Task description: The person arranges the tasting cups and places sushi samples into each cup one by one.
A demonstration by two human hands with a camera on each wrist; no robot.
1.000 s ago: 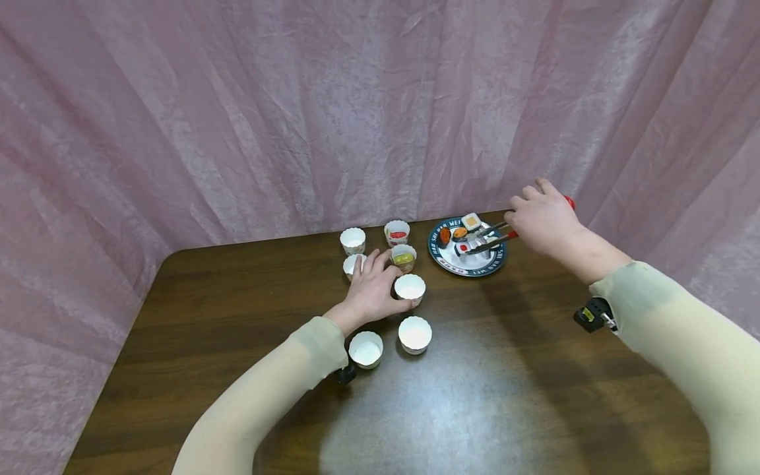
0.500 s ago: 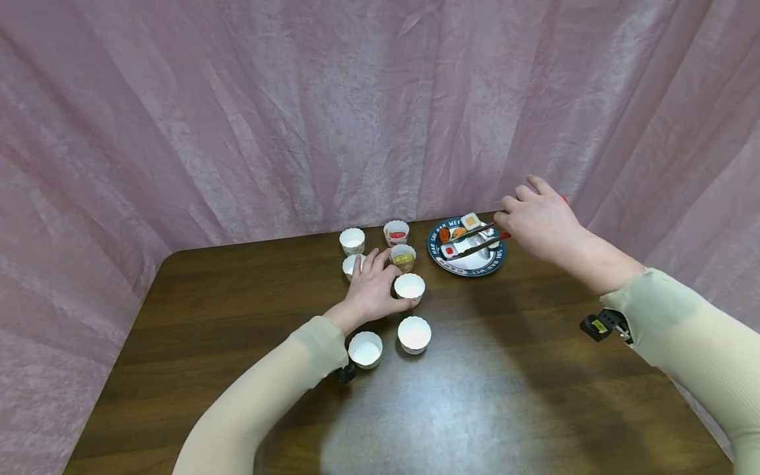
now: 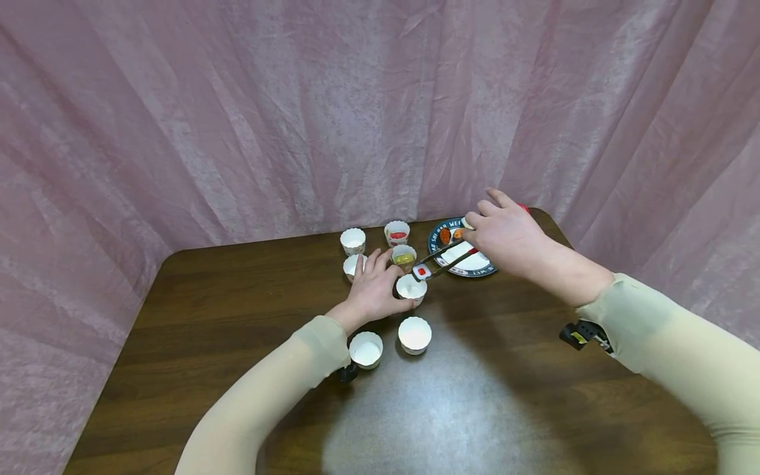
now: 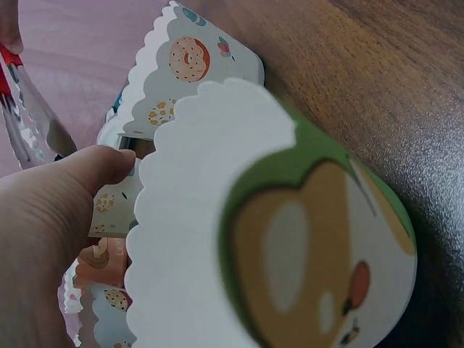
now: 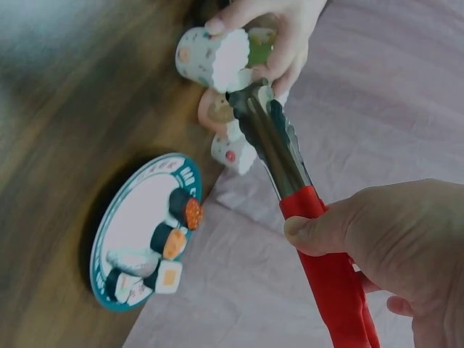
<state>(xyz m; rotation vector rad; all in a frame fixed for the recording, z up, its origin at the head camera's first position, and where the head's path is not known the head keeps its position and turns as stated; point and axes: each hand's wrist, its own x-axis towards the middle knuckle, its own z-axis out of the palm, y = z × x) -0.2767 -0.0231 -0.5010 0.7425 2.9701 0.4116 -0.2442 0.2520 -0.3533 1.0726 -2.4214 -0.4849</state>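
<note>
My left hand [image 3: 374, 293] holds a white paper baking cup [image 3: 411, 294] on the table, thumb at its near side and a finger at the far side. In the right wrist view that thumb [image 5: 217, 26] lies at the cup's rim. My right hand [image 3: 510, 239] grips red-handled metal tongs [image 5: 330, 283], tilted down to the left. Between the tong tips is a sushi roll [image 3: 421, 272], white with a red centre, over the held cup's rim. From the right wrist the roll is hidden behind the tongs.
A blue-rimmed plate [image 5: 99, 239] at the back right bears several toy sushi pieces. Around the held cup stand more cups; one contains a yellow-green piece [image 3: 404, 258], another a red piece [image 3: 398, 235]. Two cups, white inside, stand nearer: one left [image 3: 366, 349], one right [image 3: 415, 335].
My right hand has carried the tongs left from the plate, bringing the red-centred sushi roll over the held cup. The left hand has stayed in place.
</note>
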